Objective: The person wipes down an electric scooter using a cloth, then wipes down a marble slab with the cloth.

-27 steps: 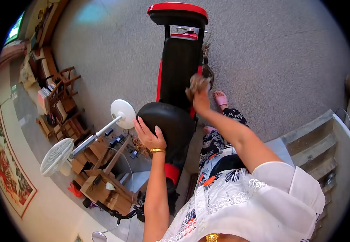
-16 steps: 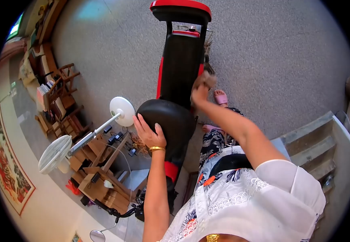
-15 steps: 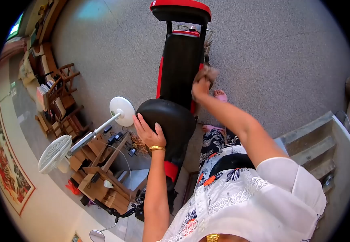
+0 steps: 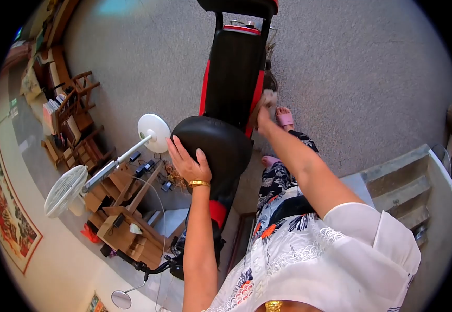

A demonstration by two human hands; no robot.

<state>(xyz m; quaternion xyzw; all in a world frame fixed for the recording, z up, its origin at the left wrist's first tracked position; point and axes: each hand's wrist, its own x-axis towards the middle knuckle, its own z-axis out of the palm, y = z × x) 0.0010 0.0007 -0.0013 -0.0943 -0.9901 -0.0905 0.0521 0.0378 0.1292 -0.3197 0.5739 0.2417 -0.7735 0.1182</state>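
On the black front seat [image 4: 213, 148] of the scooter [image 4: 234, 78], the left hand [image 4: 190, 164] lies flat, thumb apart from the outstretched fingers, grasping nothing. The right arm reaches forward along the scooter's right side, its hand [image 4: 263, 115] curled around a bunched, blurred cloth [image 4: 270, 98]. The scooter's length runs from handlebar [image 4: 155, 269] near the person to backrest [image 4: 241, 7] far off, over a grey speckled floor [image 4: 351, 78]. A white fan [image 4: 67, 191] stands leftward, steps [image 4: 400, 195] rightward.

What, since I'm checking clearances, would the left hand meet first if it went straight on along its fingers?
The left hand would likely meet the round white fan base first, though depth is unclear and it may pass above it.
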